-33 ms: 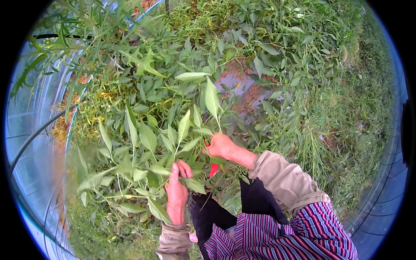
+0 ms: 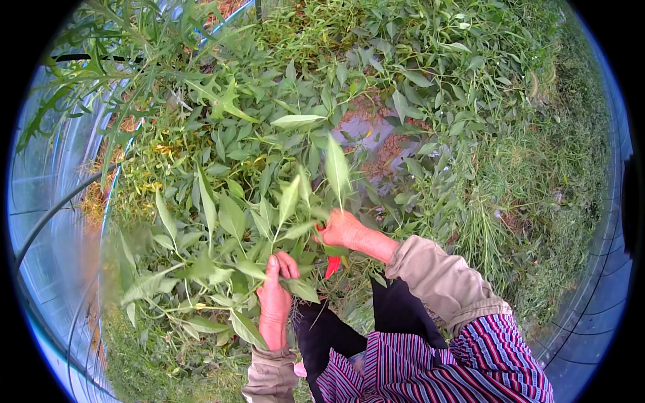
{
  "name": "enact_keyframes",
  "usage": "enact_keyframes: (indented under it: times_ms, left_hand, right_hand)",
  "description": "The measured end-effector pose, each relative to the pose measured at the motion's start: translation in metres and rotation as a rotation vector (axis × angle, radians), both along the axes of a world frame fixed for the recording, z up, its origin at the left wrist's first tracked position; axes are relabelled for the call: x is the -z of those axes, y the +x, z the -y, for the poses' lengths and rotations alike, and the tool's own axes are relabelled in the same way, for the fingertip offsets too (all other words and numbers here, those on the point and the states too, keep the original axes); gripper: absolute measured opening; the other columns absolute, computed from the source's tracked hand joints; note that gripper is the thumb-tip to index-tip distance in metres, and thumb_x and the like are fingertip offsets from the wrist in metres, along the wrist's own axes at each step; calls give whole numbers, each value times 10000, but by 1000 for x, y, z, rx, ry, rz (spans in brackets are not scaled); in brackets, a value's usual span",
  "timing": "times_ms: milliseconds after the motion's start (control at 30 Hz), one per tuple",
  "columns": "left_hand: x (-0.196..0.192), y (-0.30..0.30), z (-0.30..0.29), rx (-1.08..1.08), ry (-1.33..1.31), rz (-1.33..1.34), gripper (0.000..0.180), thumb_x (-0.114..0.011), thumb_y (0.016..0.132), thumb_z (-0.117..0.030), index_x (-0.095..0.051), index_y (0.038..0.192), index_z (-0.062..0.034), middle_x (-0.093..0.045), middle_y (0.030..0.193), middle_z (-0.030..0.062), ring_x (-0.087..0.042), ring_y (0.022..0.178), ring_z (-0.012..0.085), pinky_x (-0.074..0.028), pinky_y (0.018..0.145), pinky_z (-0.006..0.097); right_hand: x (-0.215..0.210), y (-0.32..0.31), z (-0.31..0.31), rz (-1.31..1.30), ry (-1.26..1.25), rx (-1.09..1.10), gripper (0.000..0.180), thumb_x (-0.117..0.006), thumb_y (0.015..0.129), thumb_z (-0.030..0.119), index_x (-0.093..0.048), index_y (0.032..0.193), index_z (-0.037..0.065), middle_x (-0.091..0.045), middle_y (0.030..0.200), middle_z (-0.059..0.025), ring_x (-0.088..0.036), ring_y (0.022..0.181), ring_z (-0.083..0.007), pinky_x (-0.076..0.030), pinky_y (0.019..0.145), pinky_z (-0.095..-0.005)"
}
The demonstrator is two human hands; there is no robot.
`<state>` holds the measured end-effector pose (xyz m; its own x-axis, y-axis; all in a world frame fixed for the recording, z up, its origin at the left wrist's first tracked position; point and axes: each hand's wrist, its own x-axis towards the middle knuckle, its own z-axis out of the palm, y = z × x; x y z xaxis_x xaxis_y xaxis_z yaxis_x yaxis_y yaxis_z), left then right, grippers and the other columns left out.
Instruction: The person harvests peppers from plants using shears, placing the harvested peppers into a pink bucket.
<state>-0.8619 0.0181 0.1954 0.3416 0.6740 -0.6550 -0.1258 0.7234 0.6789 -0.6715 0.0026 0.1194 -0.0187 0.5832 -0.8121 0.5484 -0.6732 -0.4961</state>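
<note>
Along the lower edge, one striped garment (image 2: pixel 430 366) spreads below two black cloth panels (image 2: pixel 329 329), and two tan sleeves (image 2: pixel 440 279) reach out from either side. One left hand (image 2: pixel 273 299) comes up beside the panels, thumb raised and fingers bent, grasping a leafy branch (image 2: pixel 232 218). Its leaves are too many to count; most tips aim away from the body, while some at the left lean sideways. Farther out and to the right, one right hand (image 2: pixel 342 230) is clenched, knuckles up, on a red piece (image 2: pixel 320 228) showing at its fingers. Just below that hand, amid the foliage, one red pepper (image 2: pixel 332 265) hangs with its long axis nearly in line with the view's height, tip toward the body and a little left. Whether the red piece belongs to it, I cannot tell.

Beyond the right hand, one pale leaf (image 2: pixel 338 171) stands upright, its point away from the body. Past it lies one patch of reddish soil and grey sheeting (image 2: pixel 373 138) among dense green plants (image 2: pixel 416 77). At far left, one dark curved pole (image 2: pixel 64 201) crosses bluish film (image 2: pixel 50 178).
</note>
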Motion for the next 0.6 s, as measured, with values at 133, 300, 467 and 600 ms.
enact_keyframes:
  times_ms: [133,300,467,600]
  left_hand:
    - [-6,-3,5,130,-10,-154,411,-395,973,-353,-409,673,-72,-439,656,60,-393,647,144,-340,649,273]
    - [-7,8,16,271,84,-243,456,-462,935,-428,-500,659,-67,-442,629,-14,-372,602,77,-308,598,232]
    - [-4,10,18,318,70,-223,392,-489,935,-391,-506,693,-83,-453,646,-32,-373,606,59,-300,568,214]
    - [-21,27,7,293,118,-222,365,-475,953,-392,-517,742,-98,-453,664,-33,-377,612,69,-319,587,213]
  right_hand:
    - [-4,-1,19,-422,241,160,476,-697,723,187,-562,1158,49,-663,917,-165,-638,806,-254,-505,728,-363]
    - [-61,9,16,-473,-169,420,360,-713,761,64,-600,1098,7,-663,969,-76,-609,841,-145,-496,773,-310]
    - [-92,18,65,-723,-346,679,274,-718,773,64,-622,1024,10,-664,863,-54,-612,720,-126,-504,645,-270]
    - [-115,42,111,-780,-481,844,238,-710,796,66,-602,1004,21,-668,857,-69,-634,739,-133,-522,655,-274]
